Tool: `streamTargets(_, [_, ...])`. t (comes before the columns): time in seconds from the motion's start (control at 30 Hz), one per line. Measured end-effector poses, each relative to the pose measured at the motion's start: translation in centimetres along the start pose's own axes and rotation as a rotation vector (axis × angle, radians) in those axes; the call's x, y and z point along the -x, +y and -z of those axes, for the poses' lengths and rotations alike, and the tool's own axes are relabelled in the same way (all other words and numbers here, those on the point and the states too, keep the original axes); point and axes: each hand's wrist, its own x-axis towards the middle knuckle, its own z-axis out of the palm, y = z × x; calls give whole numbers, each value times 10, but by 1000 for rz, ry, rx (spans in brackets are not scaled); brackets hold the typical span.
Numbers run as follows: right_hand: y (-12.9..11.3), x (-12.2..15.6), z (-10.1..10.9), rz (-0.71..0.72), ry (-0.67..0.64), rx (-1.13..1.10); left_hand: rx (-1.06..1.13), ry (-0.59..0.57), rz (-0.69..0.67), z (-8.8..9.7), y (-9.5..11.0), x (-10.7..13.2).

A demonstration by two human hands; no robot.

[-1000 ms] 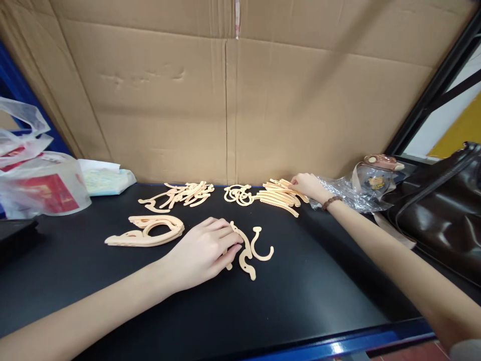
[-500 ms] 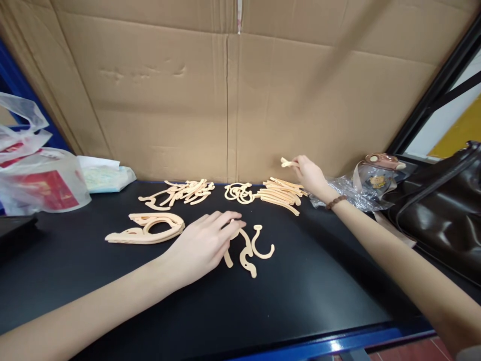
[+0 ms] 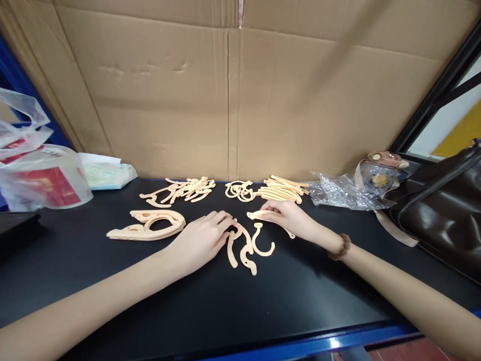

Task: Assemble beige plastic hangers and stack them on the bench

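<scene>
On the black table [image 3: 300,296], my left hand [image 3: 201,238] lies with its fingers pressed on a pale wooden curved piece [image 3: 240,245]. A wooden hook piece [image 3: 261,243] lies just right of it. My right hand [image 3: 289,218] grips a thin curved wooden strip [image 3: 259,214] and holds it low over the table near those parts. Behind are a pile of curved strips [image 3: 280,190], a small heap of ring-shaped pieces [image 3: 238,190], a pile of mixed pieces [image 3: 182,190] and a stack of big hanger-like shapes [image 3: 150,225].
A cardboard wall [image 3: 233,100] closes off the back. Plastic bags [image 3: 41,175] and a tissue pack [image 3: 107,173] sit at the left. Crumpled clear plastic [image 3: 341,193], a small pouch [image 3: 379,173] and a dark brown leather bag [image 3: 439,210] lie at the right. The table's blue front edge [image 3: 338,341] runs along the bottom.
My right hand took a strip from the back pile, lifted it, and brought it down beside my left hand. The left hand stayed on the curved piece, shifting slightly.
</scene>
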Motion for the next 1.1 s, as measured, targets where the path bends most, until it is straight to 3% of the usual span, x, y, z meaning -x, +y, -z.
streamTargets(0.2, [-11, 8, -4, -37, 23, -56, -62, 7, 10, 3, 0, 0])
streamTargets(0.47, [2, 7, 8, -90, 152, 244, -138, -17, -40, 9, 4, -2])
streamTargets(0.7, [12, 6, 2, -229, 139, 151, -81, 30, -126, 3, 2, 0])
streamTargets(0.9, [2, 9, -6, -200, 142, 89, -128, 22, -118, 4, 0, 1])
streamTargets(1.1, [-11, 12, 0, -165, 159, 81, -104, -15, -91, 4, -2, -1])
